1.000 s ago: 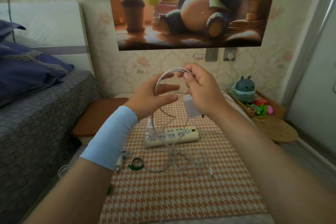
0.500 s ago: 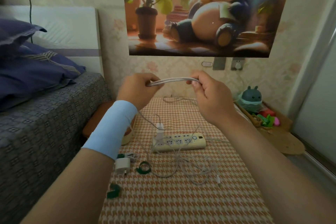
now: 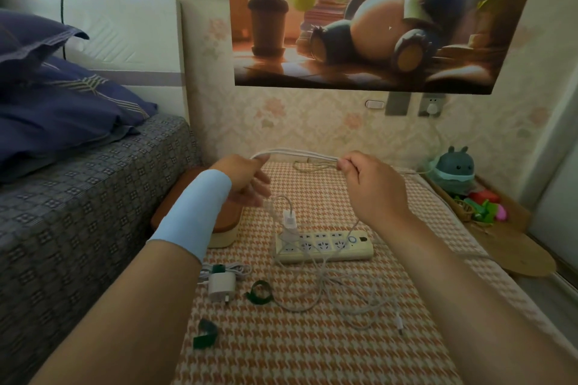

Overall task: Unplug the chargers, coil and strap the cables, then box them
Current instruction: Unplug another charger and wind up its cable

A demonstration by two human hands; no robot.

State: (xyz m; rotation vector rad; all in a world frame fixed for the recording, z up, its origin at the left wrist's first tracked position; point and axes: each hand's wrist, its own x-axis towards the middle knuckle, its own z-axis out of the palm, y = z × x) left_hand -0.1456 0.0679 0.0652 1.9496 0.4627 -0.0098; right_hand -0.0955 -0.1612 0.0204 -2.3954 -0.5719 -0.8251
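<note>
Stretched flatter than before: folded cable point(image 3: 300, 155) | my left hand point(image 3: 247, 178) and right hand point(image 3: 369, 187) pinch its ends above power strip point(image 3: 325, 247), keeping loops together for strapping | green strap point(image 3: 259, 291) this side of it

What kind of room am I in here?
Most likely a bedroom: a bed with dark blue pillows stands on the left, a cartoon poster hangs on the wall, and a plush toy sits at the right.

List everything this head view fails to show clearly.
Head view:
1. Lidded container: mostly hidden behind the left forearm.
2. Left hand: lower fingers motion-blurred, pose unclear.
3. Cable-end connector: too small to identify.
</note>
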